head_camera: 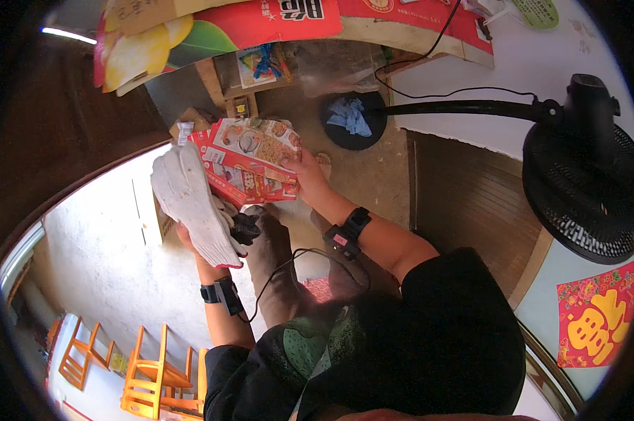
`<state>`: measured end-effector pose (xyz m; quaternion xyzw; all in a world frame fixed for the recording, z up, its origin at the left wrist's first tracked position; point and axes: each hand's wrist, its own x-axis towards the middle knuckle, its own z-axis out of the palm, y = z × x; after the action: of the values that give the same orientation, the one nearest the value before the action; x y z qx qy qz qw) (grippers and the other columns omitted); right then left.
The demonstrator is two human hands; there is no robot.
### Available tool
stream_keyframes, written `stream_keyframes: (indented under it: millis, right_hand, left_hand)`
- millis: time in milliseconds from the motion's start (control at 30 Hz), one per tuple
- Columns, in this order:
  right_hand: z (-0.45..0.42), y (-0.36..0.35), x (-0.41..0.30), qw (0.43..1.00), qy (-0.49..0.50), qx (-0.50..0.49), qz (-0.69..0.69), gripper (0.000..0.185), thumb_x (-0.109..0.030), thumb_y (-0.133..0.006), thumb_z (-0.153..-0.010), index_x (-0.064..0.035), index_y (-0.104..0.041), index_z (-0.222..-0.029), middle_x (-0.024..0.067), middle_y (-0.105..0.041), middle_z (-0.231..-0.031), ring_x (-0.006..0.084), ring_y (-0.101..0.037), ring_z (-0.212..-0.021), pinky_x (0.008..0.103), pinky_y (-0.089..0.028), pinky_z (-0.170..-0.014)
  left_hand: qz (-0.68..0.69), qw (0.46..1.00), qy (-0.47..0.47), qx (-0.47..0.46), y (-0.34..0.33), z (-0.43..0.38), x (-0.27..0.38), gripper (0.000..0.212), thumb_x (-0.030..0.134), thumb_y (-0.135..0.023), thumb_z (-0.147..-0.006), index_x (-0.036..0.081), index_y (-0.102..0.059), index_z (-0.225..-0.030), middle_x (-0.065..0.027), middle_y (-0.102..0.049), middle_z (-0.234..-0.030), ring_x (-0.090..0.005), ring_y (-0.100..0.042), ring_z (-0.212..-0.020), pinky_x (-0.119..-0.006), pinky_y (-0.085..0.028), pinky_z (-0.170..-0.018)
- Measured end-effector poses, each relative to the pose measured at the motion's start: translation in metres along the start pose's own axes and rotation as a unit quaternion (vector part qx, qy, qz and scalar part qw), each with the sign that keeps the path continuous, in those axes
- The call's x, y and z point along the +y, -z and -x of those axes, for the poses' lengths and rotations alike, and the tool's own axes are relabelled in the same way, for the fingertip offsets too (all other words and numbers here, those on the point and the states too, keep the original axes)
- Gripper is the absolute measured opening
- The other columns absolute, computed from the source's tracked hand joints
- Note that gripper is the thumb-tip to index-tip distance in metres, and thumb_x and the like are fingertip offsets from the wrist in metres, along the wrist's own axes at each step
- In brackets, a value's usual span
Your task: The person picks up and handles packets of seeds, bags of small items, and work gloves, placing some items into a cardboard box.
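Note:
My right hand [309, 176] grips the right edge of several flat red printed packs or sheets [253, 152] with food pictures on them. They overlap in a loose stack, and whether they are card or paper I cannot tell. A pair of white knitted work gloves [188, 194] with a red-edged cuff lies over my left hand [185, 239], which grips them from below. The gloves hide most of its fingers. Their right side overlaps the left end of the red stack. A dark crumpled piece [244, 229] hangs beside the cuff. Both wrists wear black strapped devices joined to a cable.
A black pedestal fan [580, 173] leans in from the right; blue cloth [351, 117] lies on its round base [330, 138]. A large fruit-printed cardboard piece [274, 23] spans the top. Wooden chairs [151, 376] stand lower left. A black cable [427, 55] hangs upper right.

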<state>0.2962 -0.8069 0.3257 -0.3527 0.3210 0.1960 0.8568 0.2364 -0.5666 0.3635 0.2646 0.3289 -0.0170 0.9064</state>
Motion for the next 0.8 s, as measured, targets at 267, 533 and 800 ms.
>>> stream_keyframes:
  millis: [267, 533, 800]
  right_hand:
    - [0.023, -0.032, -0.011, 0.998, 0.007, -0.045, 0.044, 0.038, 0.001, -0.053, -0.078, -0.004, -0.045, -0.114, 0.0079, -0.055, -0.105, 0.0187, -0.057, -0.089, 0.0309, -0.048, -0.075]
    - [0.033, -0.078, -0.022, 0.987, -0.01, -0.048, 0.154, 0.032, 0.0, -0.054, -0.078, -0.0053, -0.047, -0.108, 0.0058, -0.055, -0.095, 0.0177, -0.057, -0.076, 0.0293, -0.045, -0.056]
    - [0.053, -0.089, -0.05, 0.974, -0.014, -0.087, 0.208, 0.033, 0.001, -0.055, -0.079, -0.0062, -0.046, -0.11, 0.0076, -0.055, -0.098, 0.0183, -0.058, -0.072, 0.0299, -0.045, -0.042]
  left_hand:
    - [0.025, 0.999, -0.018, 0.025, -0.011, 0.071, 0.01, 0.069, 0.04, -0.056, -0.071, -0.001, -0.037, -0.124, -0.0155, -0.054, -0.111, -0.028, -0.057, -0.095, -0.038, -0.048, -0.082]
    - [0.183, 0.979, -0.091, -0.01, -0.023, 0.109, 0.015, 0.073, 0.04, -0.058, -0.07, -0.003, -0.036, -0.124, -0.0194, -0.053, -0.111, -0.0314, -0.056, -0.097, -0.039, -0.048, -0.083]
    - [0.31, 0.928, -0.206, 0.035, -0.03, 0.168, 0.011, 0.063, 0.029, -0.06, -0.071, -0.002, -0.039, -0.122, -0.0162, -0.057, -0.106, -0.0251, -0.061, -0.089, -0.035, -0.053, -0.076]
